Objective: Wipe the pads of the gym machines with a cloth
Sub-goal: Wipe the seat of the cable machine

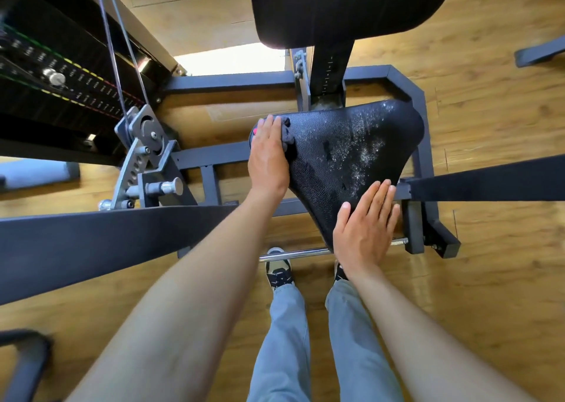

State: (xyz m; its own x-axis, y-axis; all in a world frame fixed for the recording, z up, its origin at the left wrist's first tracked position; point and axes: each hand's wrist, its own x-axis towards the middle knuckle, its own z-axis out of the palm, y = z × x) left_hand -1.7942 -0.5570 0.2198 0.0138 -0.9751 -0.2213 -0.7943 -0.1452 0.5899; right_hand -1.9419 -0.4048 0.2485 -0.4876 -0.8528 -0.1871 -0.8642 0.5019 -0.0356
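A black, roughly triangular seat pad (342, 157) of a gym machine sits below me, speckled with white dust toward its right and far side. My left hand (267, 157) lies flat on the pad's left edge and presses a dark grey cloth (286, 134) against it; part of the cloth bulges out beside my fingers. My right hand (365, 224) rests flat with straight fingers on the pad's near right edge, holding nothing. A black back pad (336, 7) stands above the seat at the top of the view.
The machine's grey steel frame (419, 145) surrounds the seat. A weight stack (55, 77) with cables and a pulley bracket (146, 135) stands at the left. A dark arm bar (107, 236) crosses under my left forearm, another (489, 181) at the right. My feet stand by a chrome footbar (293, 253) on wooden floor.
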